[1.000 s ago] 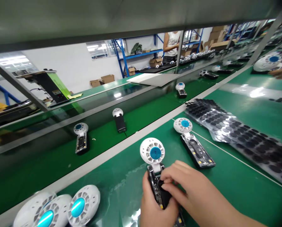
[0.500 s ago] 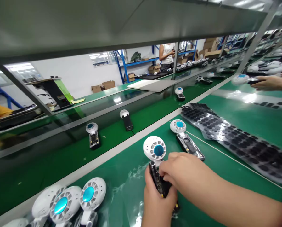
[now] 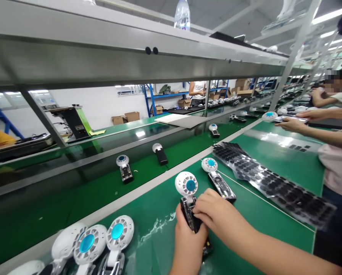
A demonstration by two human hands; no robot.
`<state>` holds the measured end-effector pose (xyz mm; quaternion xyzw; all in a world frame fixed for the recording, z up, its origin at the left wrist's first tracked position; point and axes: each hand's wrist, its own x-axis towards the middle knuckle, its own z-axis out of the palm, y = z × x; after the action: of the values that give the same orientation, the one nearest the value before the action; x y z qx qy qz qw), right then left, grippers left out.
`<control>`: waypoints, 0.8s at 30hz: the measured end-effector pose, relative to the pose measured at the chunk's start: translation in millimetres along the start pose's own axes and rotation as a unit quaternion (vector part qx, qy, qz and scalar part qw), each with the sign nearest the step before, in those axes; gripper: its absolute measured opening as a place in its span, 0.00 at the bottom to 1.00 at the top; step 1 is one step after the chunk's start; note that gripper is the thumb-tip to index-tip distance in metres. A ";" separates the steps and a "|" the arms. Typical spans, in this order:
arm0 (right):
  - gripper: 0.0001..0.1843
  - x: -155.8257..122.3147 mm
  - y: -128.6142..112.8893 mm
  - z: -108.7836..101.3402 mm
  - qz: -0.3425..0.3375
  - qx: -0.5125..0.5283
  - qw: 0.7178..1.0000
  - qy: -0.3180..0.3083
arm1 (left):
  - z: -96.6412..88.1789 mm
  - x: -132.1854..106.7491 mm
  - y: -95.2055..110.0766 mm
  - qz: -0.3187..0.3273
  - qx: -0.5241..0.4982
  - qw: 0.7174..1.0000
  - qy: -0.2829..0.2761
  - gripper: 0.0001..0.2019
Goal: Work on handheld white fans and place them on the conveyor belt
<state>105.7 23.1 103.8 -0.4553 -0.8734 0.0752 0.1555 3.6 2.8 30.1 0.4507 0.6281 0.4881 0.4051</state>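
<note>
My left hand [image 3: 188,238] is wrapped round the black open handle of a small hand-held fan [image 3: 188,189] with a white round head and a blue hub. It rests on the green mat [image 3: 254,229]. My right hand [image 3: 216,215] lies over the handle from the right, fingertips pinched on a small black part inside it. A second fan [image 3: 216,177] with its handle open lies just beyond my right hand.
Several white fans [image 3: 102,240] lie at the near left. Sheets of black round pads [image 3: 271,183] stretch along the right. More fans [image 3: 124,167] ride the conveyor belt [image 3: 73,191] behind. A co-worker's hands [image 3: 291,123] hold a fan at the right. An overhead shelf [image 3: 131,57] spans the top.
The view has tilted up and pulled back, showing the shelf and a co-worker. My hands stay on the fan handle, shifted slightly right. The belt fans have moved to the right.
</note>
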 end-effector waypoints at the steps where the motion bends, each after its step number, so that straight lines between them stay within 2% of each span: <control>1: 0.10 -4.4 0.7 2.5 0.002 0.014 1.000 0.015 | -0.4 0.3 -0.2 0.004 -0.006 1.000 -0.001 0.29; 5: 0.13 -20.9 9.5 14.4 0.001 0.094 0.995 0.042 | -2.5 2.4 -2.5 -0.015 -0.021 0.999 -0.020 0.32; 11: 0.18 -30.4 28.3 27.4 -0.013 0.152 0.988 -0.021 | -4.9 5.6 -8.7 -0.036 -0.014 0.999 -0.011 0.33; 15: 0.17 -31.3 35.2 30.7 -0.003 0.249 0.968 -0.022 | -7.3 7.5 -16.4 -0.082 -0.147 0.985 -0.037 0.31; 17: 0.17 -32.6 40.8 33.9 0.016 0.286 0.957 0.032 | -7.1 7.8 -19.3 -0.121 -0.216 0.966 -0.074 0.32; 19: 0.17 -33.5 50.5 37.5 0.069 0.281 0.949 0.127 | -5.8 7.2 -20.3 -0.143 -0.260 0.950 -0.098 0.35; 21: 0.16 -33.0 65.3 40.9 0.130 0.234 0.940 0.210 | -4.5 5.9 -19.5 -0.141 -0.289 0.942 -0.096 0.36; 24: 0.16 -28.2 94.0 47.8 0.175 0.146 0.938 0.262 | -3.5 4.8 -14.7 -0.136 -0.318 0.935 -0.082 0.36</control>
<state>177.1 54.5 27.5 -0.5772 -0.6874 0.1059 0.4280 -3.5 4.8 16.1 0.2470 0.4605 0.5637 0.6397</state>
